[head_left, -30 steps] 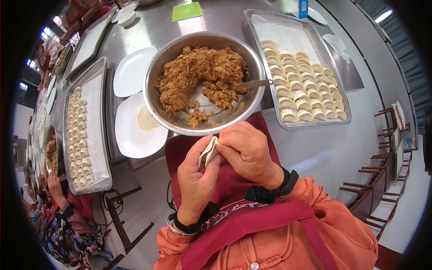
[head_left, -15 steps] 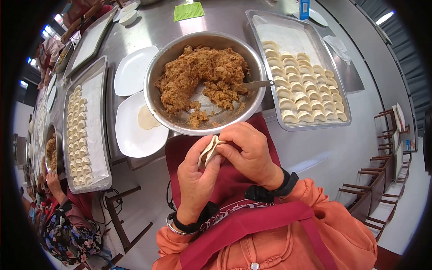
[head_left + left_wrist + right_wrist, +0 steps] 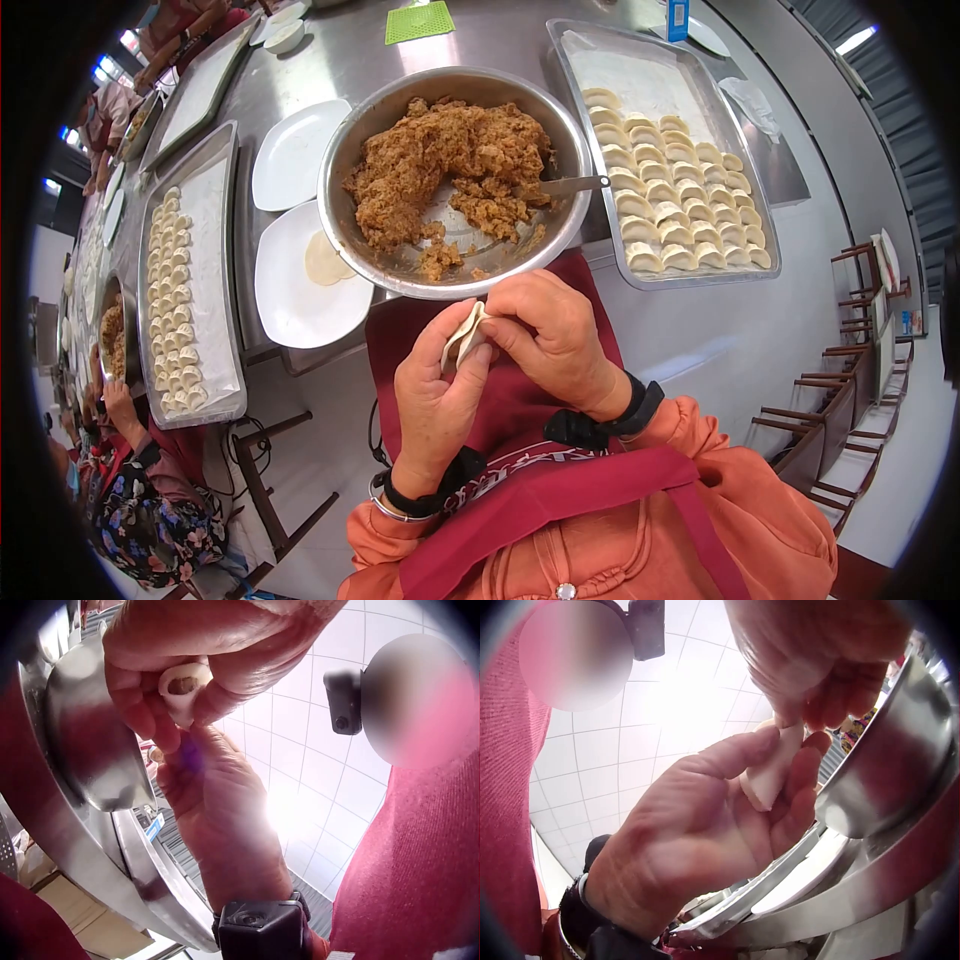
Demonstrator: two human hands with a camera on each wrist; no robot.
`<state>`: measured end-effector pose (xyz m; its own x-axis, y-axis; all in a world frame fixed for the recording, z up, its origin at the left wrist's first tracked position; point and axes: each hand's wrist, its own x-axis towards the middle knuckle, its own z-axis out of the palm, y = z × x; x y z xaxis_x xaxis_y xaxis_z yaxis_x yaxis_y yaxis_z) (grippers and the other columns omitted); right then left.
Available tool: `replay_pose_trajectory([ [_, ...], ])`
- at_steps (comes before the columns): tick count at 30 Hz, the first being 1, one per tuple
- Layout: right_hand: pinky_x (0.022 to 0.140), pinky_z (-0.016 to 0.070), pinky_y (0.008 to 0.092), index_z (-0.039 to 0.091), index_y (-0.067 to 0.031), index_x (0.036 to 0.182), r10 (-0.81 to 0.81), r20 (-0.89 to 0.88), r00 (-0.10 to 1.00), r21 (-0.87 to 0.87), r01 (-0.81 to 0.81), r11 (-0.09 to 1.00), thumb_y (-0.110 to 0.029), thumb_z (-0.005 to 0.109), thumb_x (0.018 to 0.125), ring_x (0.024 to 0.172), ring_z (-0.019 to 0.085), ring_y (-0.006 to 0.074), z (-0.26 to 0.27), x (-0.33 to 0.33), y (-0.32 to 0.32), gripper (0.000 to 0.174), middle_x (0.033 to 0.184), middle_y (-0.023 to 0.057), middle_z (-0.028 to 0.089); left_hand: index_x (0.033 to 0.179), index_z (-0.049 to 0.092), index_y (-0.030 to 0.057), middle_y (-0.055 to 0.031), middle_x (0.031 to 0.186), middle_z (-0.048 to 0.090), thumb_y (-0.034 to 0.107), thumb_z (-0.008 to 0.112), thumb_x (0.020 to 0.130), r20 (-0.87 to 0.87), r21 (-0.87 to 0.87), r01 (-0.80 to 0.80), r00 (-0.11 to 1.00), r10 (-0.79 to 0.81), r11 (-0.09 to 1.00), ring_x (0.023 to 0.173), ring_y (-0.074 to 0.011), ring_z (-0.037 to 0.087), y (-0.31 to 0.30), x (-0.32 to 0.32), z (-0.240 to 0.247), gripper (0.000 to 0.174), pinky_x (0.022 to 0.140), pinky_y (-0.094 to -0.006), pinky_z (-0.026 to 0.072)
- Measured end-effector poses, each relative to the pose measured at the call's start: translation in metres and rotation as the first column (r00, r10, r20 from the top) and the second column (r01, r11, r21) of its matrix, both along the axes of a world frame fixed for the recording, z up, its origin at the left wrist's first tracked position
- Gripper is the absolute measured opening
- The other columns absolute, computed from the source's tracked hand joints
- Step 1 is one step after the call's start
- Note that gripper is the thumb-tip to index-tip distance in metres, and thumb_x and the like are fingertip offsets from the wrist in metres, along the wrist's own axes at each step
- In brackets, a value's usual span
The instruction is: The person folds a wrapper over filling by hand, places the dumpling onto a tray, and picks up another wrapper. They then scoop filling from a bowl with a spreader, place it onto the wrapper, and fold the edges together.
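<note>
Left hand (image 3: 435, 390) and right hand (image 3: 550, 330) pinch the dumpling (image 3: 464, 336) by the table's (image 3: 485, 45) near edge; best keep filling (image 3: 182, 685) tucked inward.

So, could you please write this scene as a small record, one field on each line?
Item in hands: unsealed dumpling, opening visible in the left wrist view
Left hand: grips the dumpling
Right hand: pinches its edge
Container: steel mixing bowl, holding brown filling and a metal utensil
Near plate: white, bearing a round dough wrapper
Right tray: rows of folded dumplings
Left tray: more dumplings along its left side
</note>
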<state>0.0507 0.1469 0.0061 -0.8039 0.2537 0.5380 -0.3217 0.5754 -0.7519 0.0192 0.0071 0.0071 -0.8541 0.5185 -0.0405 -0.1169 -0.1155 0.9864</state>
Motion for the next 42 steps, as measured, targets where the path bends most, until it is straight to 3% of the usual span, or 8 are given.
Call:
replay_pose_trajectory([
  [7,0.06,0.0449,0.0337,0.056,-0.0051,0.083,-0.017,0.099,0.995,-0.108,0.028,0.994,-0.005,0.066,0.069,0.068,0.055,0.027,0.006,0.002,-0.003,0.017,0.076,0.0078,0.058,0.118,0.047,-0.002,-0.0077,0.104,0.058,0.001,0.055,0.084,0.002,0.004,-0.002,1.0,0.002,1.0,0.092,-0.0108,0.056,0.0,0.001,0.001,0.036,0.08,-0.0229,0.0461],
  [10,0.061,0.0449,0.0341,0.056,-0.0047,0.081,0.022,0.0,1.0,-0.031,-0.022,0.999,-0.005,0.065,0.068,0.069,0.055,0.0273,0.004,-0.002,-0.001,0.016,0.075,0.0082,0.057,0.119,0.047,-0.0022,-0.0079,0.104,0.058,0.002,0.056,0.084,0.01,0.011,0.001,1.0,-0.001,1.0,0.091,-0.0108,0.056,0.0,0.001,0.002,0.037,0.079,-0.0227,0.0465],
  [20,0.061,0.0444,0.0343,0.056,-0.0046,0.077,0.051,0.023,0.998,-0.003,-0.05,0.999,-0.004,0.065,0.069,0.068,0.054,0.0274,0.002,0.001,0.002,0.012,0.074,0.0083,0.057,0.119,0.046,-0.0026,-0.008,0.104,0.057,0.002,0.056,0.083,0.037,0.004,-0.002,0.999,0.002,1.0,0.091,-0.0107,0.056,0.0,0.001,0.0,0.037,0.079,-0.0225,0.0464],
  [25,0.061,0.044,0.0333,0.057,-0.0047,0.079,0.059,0.043,0.997,-0.117,-0.054,0.992,-0.005,0.066,0.068,0.067,0.054,0.027,0.005,0.001,-0.001,0.014,0.073,0.0079,0.057,0.118,0.047,-0.0024,-0.0076,0.104,0.058,0.002,0.055,0.084,-0.003,0.02,0.004,1.0,-0.003,1.0,0.091,-0.0112,0.056,0.001,-0.001,0.001,0.034,0.08,-0.0231,0.0464],
  [42,0.062,0.0442,0.0337,0.057,-0.0054,0.077,0.072,0.055,0.996,-0.046,-0.07,0.996,-0.004,0.066,0.067,0.069,0.054,0.027,-0.005,-0.001,0.002,0.013,0.073,0.0075,0.056,0.119,0.048,-0.0038,-0.0086,0.105,0.058,0.002,0.052,0.086,0.059,-0.005,0.04,0.997,-0.039,0.999,0.093,-0.0111,0.055,0.0,-0.001,-0.004,0.034,0.081,-0.0228,0.0458],
])
